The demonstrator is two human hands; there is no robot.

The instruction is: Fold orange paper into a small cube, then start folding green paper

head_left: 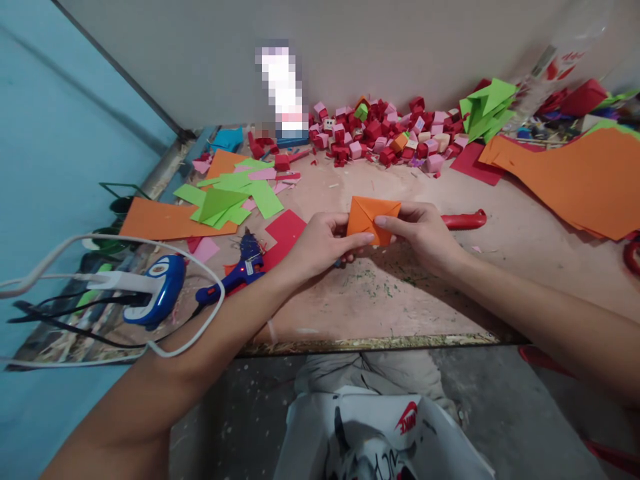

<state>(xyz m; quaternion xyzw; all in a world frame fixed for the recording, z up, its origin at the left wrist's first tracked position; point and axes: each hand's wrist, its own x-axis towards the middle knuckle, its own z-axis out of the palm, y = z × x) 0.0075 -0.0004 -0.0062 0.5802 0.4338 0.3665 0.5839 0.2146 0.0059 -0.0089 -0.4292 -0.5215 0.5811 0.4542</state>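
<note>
A small square of folded orange paper [364, 215] is held up over the middle of the table, its creases meeting near the centre like an envelope. My left hand [327, 241] grips its left and lower edge, thumb on the front. On the right side my right hand [425, 230] pinches it, with the thumb pressed over a flap and the fingers behind. Just beyond my right hand lies a red-handled tool [467, 219], partly hidden by that hand. Red paper [285, 233] sits left of my left hand, beside a blue glue gun [245, 263].
Many small red and pink paper cubes [375, 130] are heaped along the wall. Green paper strips [225, 197] lie at left, large orange sheets [570, 180] at right. A blue power adapter [165, 287] with cables sits front left. A plastic bottle [555, 63] leans at back right.
</note>
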